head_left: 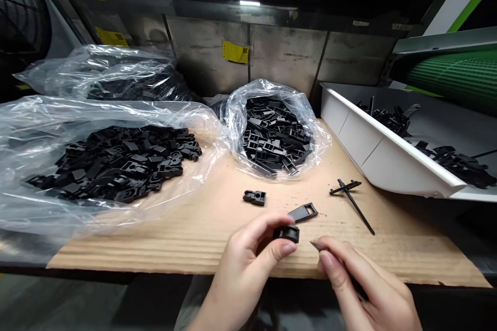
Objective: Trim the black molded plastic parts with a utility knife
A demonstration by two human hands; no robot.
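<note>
- The part I hold is a black block (290, 234), small and glossy, with rounded sides and an opening at the end turned to my right; my fingers cover some of it.
- It is above the desk (174, 248), near the middle of the front edge, pinched between the thumb and forefinger of my left hand (244, 261).
- My right hand (363, 276) has its fingers closed on a slim tool (316, 245), its dark, pointed tip aimed toward the block but apart from it.
- The desk's top is tan and faintly ribbed, like cardboard.
- Beyond my left hand lie a short, notched black clip (254, 197) and a flat, tapering strip (305, 212) with a squarish window at its wide end.
- Toward the right edge lies a thin black cross-shaped piece (351, 201) with one long arm.
- I count three loose pieces on the desk, one in my left hand, and one tool.
- At least three crinkled, clear plastic bags hold black parts: the front-left bag (23, 150), the back-left bag (58, 75) and the middle bag (320, 142) near the back edge.
- One smooth white bin (392, 158) at the back right holds more, too heaped to count.
</note>
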